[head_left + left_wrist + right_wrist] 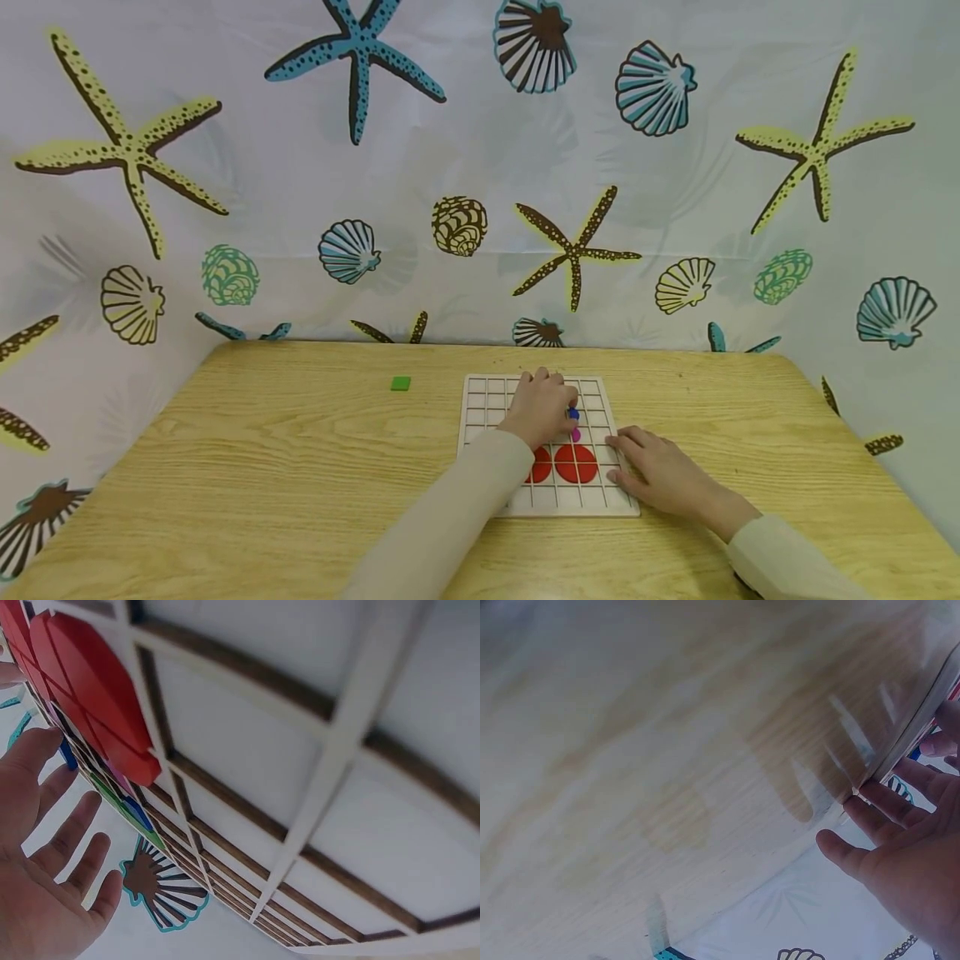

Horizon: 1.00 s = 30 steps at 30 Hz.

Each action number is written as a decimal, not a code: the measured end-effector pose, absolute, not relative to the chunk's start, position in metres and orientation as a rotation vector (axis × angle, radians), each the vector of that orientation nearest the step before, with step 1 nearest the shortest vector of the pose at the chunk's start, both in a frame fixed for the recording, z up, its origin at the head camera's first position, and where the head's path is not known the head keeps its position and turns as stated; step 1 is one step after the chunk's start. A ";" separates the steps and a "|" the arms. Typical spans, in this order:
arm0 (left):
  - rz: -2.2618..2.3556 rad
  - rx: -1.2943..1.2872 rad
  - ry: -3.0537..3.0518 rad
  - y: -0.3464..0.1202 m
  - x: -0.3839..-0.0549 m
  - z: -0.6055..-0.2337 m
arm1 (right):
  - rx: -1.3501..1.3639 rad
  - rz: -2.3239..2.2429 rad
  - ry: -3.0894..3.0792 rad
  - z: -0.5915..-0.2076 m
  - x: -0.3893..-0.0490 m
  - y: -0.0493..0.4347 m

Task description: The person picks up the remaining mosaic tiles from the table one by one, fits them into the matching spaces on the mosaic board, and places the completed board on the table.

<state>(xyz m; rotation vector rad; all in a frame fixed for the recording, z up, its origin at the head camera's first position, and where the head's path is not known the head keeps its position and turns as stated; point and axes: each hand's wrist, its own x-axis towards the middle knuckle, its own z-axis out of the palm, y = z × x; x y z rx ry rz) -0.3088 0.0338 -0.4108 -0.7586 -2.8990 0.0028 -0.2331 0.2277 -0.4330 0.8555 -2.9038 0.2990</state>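
Note:
A white gridded board [569, 498] lies on the wooden table. My left hand [538, 408] reaches over its middle and pinches a small blue piece [573, 413] between thumb and index finger. Just below that piece is a magenta one [576, 435]. Two large red discs [576, 463] sit nearer me on the grid, one partly behind my left sleeve. In the left wrist view, a green piece [147, 832] and another blue piece [138, 812] show low on the board. My right hand [663, 471] lies at the board's right edge, its fingers loosely extended and touching the rim.
A small green square [401, 383] lies on the table [300, 450], left of the board's far corner. Behind the table's far edge hangs a white cloth [420, 283] printed with starfish and shells, which also closes off both sides.

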 end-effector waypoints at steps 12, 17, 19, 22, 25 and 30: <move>0.069 -0.725 -2.911 0.037 -0.308 -0.412 | 0.855 0.326 -2.922 -0.430 -0.231 0.227; 0.083 -0.721 -2.898 0.037 -0.308 -0.412 | 0.851 0.324 -2.928 -0.430 -0.231 0.226; 0.087 -0.717 -2.897 0.037 -0.308 -0.412 | 0.849 0.325 -2.930 -0.430 -0.231 0.226; 0.096 -0.709 -2.900 0.037 -0.308 -0.411 | 0.850 0.323 -2.932 -0.430 -0.231 0.227; 0.112 -0.703 -2.904 0.037 -0.308 -0.411 | 0.848 0.326 -2.934 -0.429 -0.231 0.226; 0.128 -0.702 -2.912 0.037 -0.307 -0.410 | 0.844 0.332 -2.937 -0.429 -0.231 0.227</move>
